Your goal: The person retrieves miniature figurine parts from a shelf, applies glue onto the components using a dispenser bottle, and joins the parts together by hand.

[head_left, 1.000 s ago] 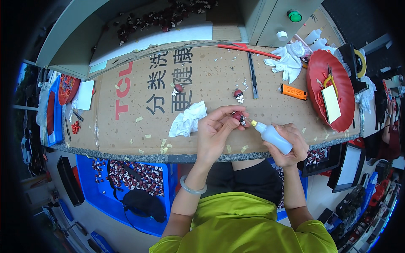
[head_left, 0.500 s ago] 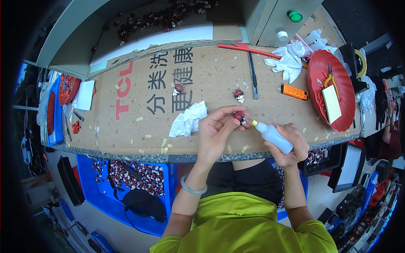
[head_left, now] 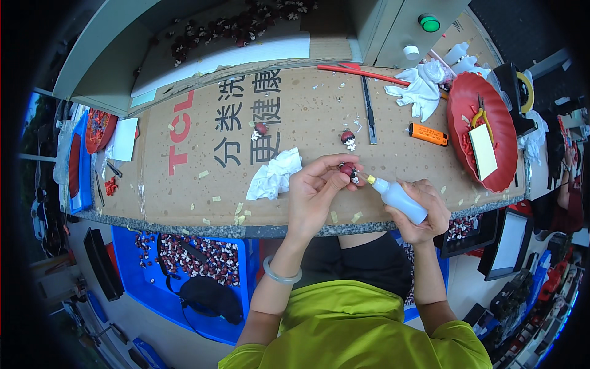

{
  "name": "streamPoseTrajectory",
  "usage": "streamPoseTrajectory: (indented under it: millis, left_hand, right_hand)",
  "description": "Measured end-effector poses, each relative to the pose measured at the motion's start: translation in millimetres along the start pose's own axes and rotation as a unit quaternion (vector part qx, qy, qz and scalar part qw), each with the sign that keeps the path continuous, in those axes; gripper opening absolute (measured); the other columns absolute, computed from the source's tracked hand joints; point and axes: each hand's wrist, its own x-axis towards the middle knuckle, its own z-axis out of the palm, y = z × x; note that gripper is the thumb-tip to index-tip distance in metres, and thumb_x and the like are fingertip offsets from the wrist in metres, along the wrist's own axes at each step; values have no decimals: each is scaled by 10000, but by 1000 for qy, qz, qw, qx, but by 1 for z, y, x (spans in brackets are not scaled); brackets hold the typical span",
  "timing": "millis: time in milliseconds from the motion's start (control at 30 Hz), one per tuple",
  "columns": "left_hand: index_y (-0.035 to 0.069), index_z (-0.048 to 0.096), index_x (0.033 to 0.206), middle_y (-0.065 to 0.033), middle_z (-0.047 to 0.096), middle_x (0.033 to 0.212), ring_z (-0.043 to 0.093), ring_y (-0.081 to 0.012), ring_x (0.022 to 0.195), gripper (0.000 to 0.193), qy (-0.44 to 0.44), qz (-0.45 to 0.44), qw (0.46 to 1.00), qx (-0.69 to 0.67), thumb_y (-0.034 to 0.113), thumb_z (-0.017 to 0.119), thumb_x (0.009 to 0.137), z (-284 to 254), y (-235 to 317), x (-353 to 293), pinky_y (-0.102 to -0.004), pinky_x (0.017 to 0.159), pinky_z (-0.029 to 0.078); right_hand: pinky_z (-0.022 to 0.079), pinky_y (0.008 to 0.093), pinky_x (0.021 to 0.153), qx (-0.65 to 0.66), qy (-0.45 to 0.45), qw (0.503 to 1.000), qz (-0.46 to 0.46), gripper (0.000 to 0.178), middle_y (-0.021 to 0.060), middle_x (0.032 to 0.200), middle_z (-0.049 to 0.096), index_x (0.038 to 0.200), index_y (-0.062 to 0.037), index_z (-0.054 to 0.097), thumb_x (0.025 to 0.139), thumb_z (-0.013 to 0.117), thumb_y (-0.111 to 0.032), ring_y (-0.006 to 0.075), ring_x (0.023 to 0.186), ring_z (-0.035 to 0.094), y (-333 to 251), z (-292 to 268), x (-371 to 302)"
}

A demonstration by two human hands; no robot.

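Note:
Between the thumb and fingers of my left hand (head_left: 316,190) is a small dark-red and white figurine (head_left: 348,171), held above the table's near edge. My right hand (head_left: 424,212) grips a translucent white squeeze bottle (head_left: 402,202) with a yellow collar and a thin nozzle. The nozzle points left and reaches the figurine; whether it touches cannot be made out. A second figurine (head_left: 348,139) stands just beyond my left hand, and a third figurine (head_left: 260,128) lies farther left. Beside my left wrist is a crumpled white cloth (head_left: 275,174).
Cardboard (head_left: 203,141) covers the table. At right are a red scalloped tray (head_left: 458,135) with yellow-handled pliers, an orange lighter (head_left: 428,134) and a white rag (head_left: 421,89). A dark slim blade (head_left: 370,117) lies mid-table. Below, a blue bin (head_left: 184,310) holds many figurines.

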Motion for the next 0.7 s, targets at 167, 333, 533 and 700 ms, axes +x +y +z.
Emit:
streamPoseTrajectory:
  millis: [167, 333, 533, 700]
  left_hand:
    - [-68, 583, 1158, -136, 666, 1019, 661, -157, 860, 243, -5, -2, 1000, 0, 25, 547, 937, 0, 0, 1, -244, 752, 520]
    - [-71, 581, 1159, -140, 668, 1023, 664, -157, 859, 239, -14, -12, 1000, -2, 21, 530, 944, -1, 1, 1, -240, 746, 519]
    - [-73, 579, 1158, -141, 668, 1027, 664, -155, 856, 237, -12, -5, 1000, -9, 17, 522, 946, -2, 0, 1, -236, 736, 517]
    - [-72, 577, 1159, -140, 669, 1027, 663, -152, 854, 241, -16, -3, 1000, -12, 27, 530, 945, -2, 0, 1, -235, 737, 515]
  right_hand:
    - [517, 308, 579, 3, 5, 1000, 3, 376, 190, 768, 666, 950, 85, 644, 634, 811, -33, 259, 640, 653, 0, 0, 1]
    - [481, 275, 528, -17, -27, 999, 27, 379, 165, 747, 658, 952, 76, 653, 629, 814, -40, 220, 587, 620, -9, -9, 13]
    - [471, 276, 517, -24, -35, 999, 22, 382, 156, 743, 656, 953, 73, 652, 626, 814, -41, 221, 577, 612, -14, -10, 17]
    - [473, 277, 518, -29, -35, 999, 13, 386, 162, 734, 652, 960, 77, 649, 627, 810, -33, 222, 577, 613, -16, -9, 19]
